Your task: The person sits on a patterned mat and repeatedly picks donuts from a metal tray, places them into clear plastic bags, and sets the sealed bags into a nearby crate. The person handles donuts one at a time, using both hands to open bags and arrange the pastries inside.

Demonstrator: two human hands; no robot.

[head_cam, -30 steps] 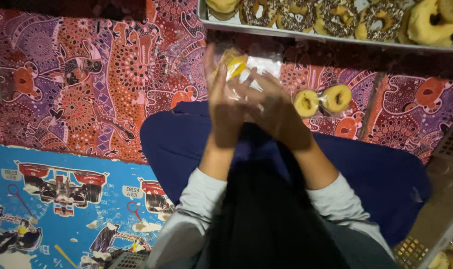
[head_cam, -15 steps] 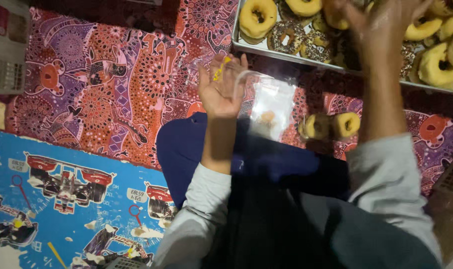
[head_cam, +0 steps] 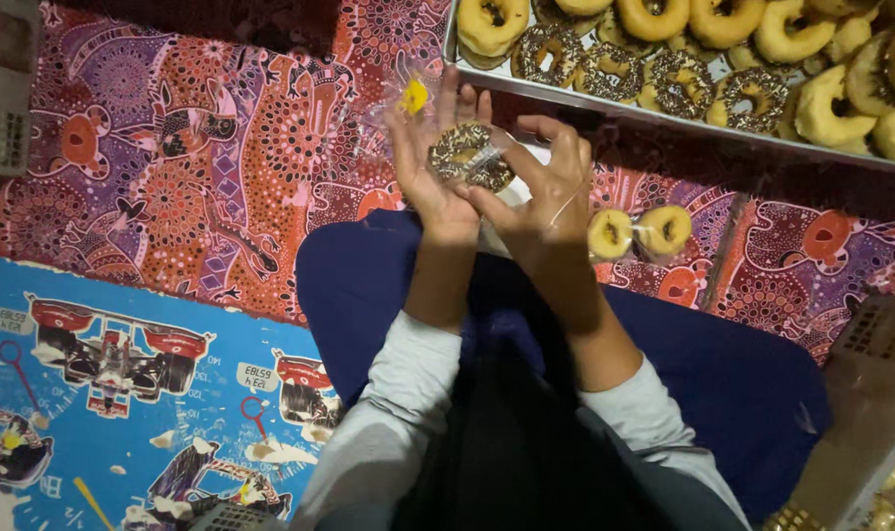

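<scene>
A dark doughnut with sprinkles [head_cam: 469, 155] sits between both my hands, partly inside a clear plastic bag [head_cam: 393, 108] with a yellow patch. My left hand [head_cam: 428, 162] holds the bag open from the left, palm up. From the right, my right hand [head_cam: 544, 189] grips the doughnut with thumb and fingers. Both hands hover above my lap, in front of a metal tray [head_cam: 615, 110] full of doughnuts.
Two bagged pale doughnuts [head_cam: 637, 232] lie on the patterned red and purple cloth [head_cam: 172, 167] to the right of my hands. A blue mat with racing cars [head_cam: 103, 383] lies at lower left. A grey crate [head_cam: 875, 393] stands at right.
My right hand came back from the tray carrying a sprinkled doughnut and now meets the left hand at the bag. The camera view has shifted closer.
</scene>
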